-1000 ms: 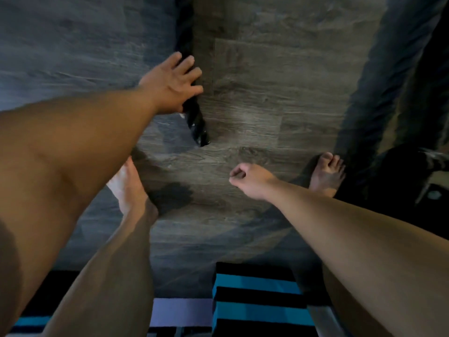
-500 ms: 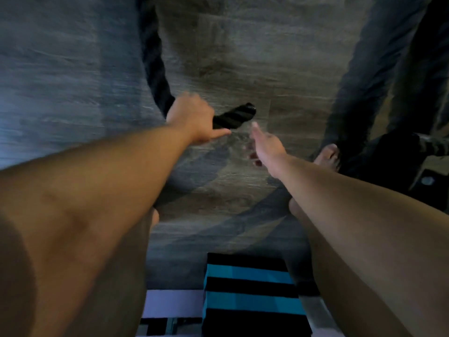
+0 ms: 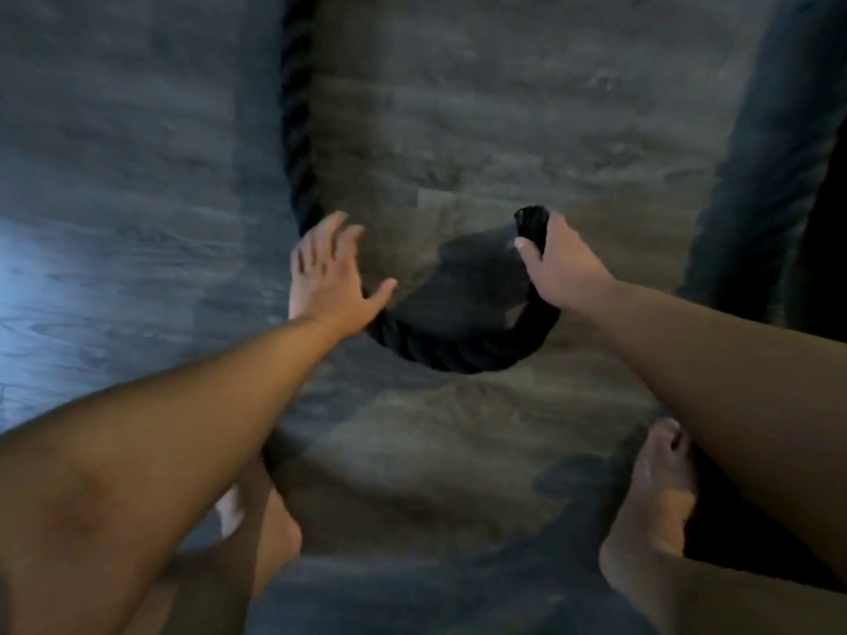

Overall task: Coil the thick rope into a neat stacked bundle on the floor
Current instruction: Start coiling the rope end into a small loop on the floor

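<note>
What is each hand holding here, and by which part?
The right hand grips the thick rope just below its free end; the left hand is spread open, holding nothing.

Left grip [image 3: 331,279] splayed flat, right grip [image 3: 558,268] clenched.

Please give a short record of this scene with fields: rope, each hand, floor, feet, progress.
rope: black, thick; comes from the top edge, bends in a U
left hand: open, fingers spread, over the rope where the bend starts
right hand: grips the rope end
floor: grey wood planks
feet: bare, on the floor
progress: one bend, no stacked coil yet
</note>
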